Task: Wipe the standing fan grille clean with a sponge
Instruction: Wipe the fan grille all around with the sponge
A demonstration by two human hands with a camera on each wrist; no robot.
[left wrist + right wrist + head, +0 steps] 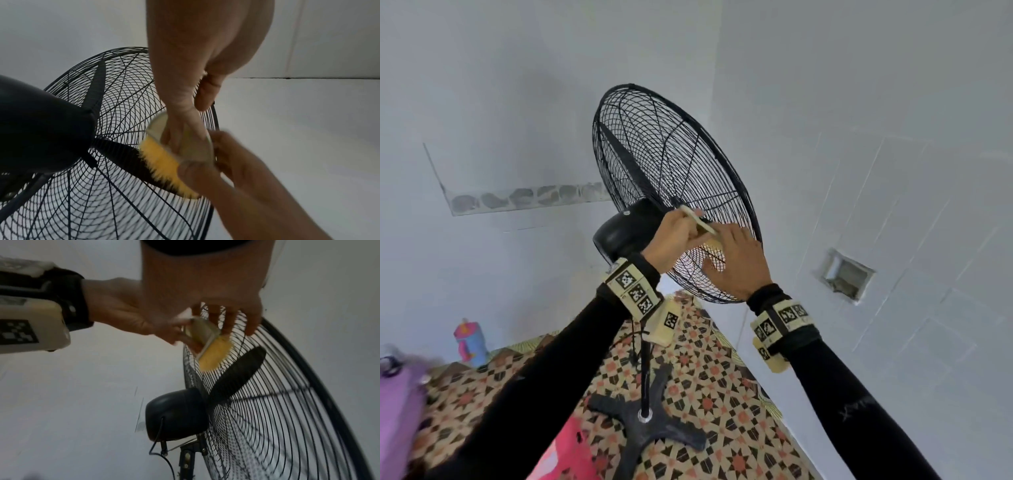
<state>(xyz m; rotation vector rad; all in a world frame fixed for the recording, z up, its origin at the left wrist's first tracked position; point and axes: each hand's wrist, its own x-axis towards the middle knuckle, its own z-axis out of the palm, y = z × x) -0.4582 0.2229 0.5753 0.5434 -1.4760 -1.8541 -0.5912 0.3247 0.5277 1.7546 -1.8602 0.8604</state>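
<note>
1. Left hand (674, 240) pinches the yellow sponge (164, 164) against the rear grille (671, 161), near its lower rim.
2. Right hand (736, 263), fingers spread, braces the wires beside it.
3. Risk: hard scrubbing could tip the fan stand (647, 421) or poke fingers through toward the blade (236, 374).

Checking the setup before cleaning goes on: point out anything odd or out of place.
The task names a sponge, but the left hand holds a yellow-bristled brush against the fan grille. The right hand rests on the grille.
</note>
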